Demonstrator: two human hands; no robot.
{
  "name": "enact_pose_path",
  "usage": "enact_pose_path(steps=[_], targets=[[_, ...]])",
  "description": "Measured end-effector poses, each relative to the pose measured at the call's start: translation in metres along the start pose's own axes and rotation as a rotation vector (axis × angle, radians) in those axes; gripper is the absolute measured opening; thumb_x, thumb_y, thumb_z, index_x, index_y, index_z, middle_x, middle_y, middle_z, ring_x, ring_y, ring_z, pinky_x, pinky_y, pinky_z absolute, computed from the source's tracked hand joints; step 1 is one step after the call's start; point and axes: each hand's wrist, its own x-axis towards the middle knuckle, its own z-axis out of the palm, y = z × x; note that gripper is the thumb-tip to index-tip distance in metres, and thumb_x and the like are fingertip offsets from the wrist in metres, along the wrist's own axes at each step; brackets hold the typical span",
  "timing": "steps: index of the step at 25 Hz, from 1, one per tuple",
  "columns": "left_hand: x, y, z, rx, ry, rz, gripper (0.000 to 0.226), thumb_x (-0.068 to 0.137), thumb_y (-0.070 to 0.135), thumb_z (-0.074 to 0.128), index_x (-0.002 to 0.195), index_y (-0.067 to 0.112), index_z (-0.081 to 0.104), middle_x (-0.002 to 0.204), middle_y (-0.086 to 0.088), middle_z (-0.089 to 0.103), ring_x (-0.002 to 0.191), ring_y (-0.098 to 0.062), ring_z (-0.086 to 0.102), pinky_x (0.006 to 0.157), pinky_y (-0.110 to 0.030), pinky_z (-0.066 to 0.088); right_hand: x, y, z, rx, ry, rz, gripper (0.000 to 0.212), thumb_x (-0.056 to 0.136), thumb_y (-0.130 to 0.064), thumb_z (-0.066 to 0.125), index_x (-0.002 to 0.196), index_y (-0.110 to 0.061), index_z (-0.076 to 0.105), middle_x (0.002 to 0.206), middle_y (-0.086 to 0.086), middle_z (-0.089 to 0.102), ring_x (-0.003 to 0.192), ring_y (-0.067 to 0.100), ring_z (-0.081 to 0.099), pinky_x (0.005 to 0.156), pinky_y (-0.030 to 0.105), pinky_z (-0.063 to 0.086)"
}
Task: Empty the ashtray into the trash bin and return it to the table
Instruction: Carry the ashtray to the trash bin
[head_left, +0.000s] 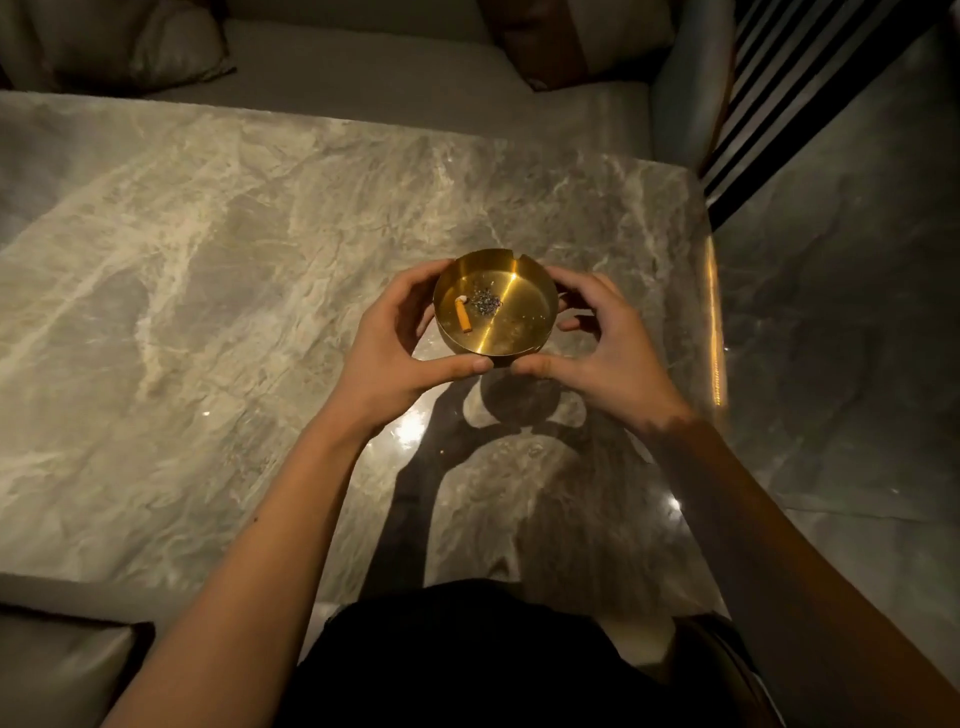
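Note:
A round gold metal ashtray is held level above the marble table, casting a shadow below it. Inside it lie an orange cigarette butt and a small pile of grey ash. My left hand grips the ashtray's left side, thumb under the near rim. My right hand grips its right side the same way. No trash bin is in view.
A grey sofa seat with cushions runs along the table's far edge. Another seat corner is at the near left. Polished stone floor lies to the right, with black railing bars at the upper right.

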Motion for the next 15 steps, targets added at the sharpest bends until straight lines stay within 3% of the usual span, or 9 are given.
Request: enact_pose_path(steps=[4, 7, 12, 15], targets=[[0.011, -0.006, -0.010, 0.000, -0.038, 0.013, 0.094, 0.059, 0.013, 0.090, 0.140, 0.004, 0.044, 0.138, -0.009, 0.054, 0.133, -0.017, 0.051, 0.116, -0.040, 0.037, 0.004, -0.004, 0.007, 0.007, 0.007, 0.020, 0.080, 0.066, -0.020, 0.087, 0.135, -0.024, 0.048, 0.131, -0.003, 0.052, 0.118, 0.012, 0.054, 0.102, 0.036, 0.048], [0.013, -0.005, -0.010, 0.006, -0.036, 0.008, 0.096, 0.058, 0.024, 0.090, 0.142, 0.011, 0.045, 0.141, -0.004, 0.053, 0.134, -0.012, 0.049, 0.116, -0.035, 0.037, 0.002, -0.004, 0.005, 0.015, 0.017, 0.042, 0.078, 0.068, -0.016, 0.085, 0.136, -0.027, 0.047, 0.135, -0.002, 0.054, 0.121, 0.011, 0.053, 0.104, 0.038, 0.047], [0.015, -0.001, 0.016, -0.030, -0.070, -0.035, 0.093, 0.060, 0.012, 0.086, 0.142, 0.011, 0.044, 0.138, 0.006, 0.054, 0.133, -0.009, 0.050, 0.113, -0.031, 0.040, -0.007, 0.011, -0.023, 0.062, 0.019, 0.074, 0.072, 0.070, -0.013, 0.084, 0.132, -0.025, 0.050, 0.126, -0.005, 0.058, 0.119, 0.010, 0.055, 0.103, 0.036, 0.047], [0.022, 0.003, 0.050, -0.042, -0.103, -0.053, 0.091, 0.061, 0.005, 0.084, 0.142, 0.009, 0.043, 0.139, 0.003, 0.054, 0.133, -0.011, 0.050, 0.114, -0.031, 0.038, -0.016, 0.034, -0.052, 0.092, 0.031, 0.095, 0.084, 0.065, -0.024, 0.086, 0.139, -0.019, 0.047, 0.131, 0.001, 0.054, 0.121, 0.011, 0.053, 0.103, 0.033, 0.047]])
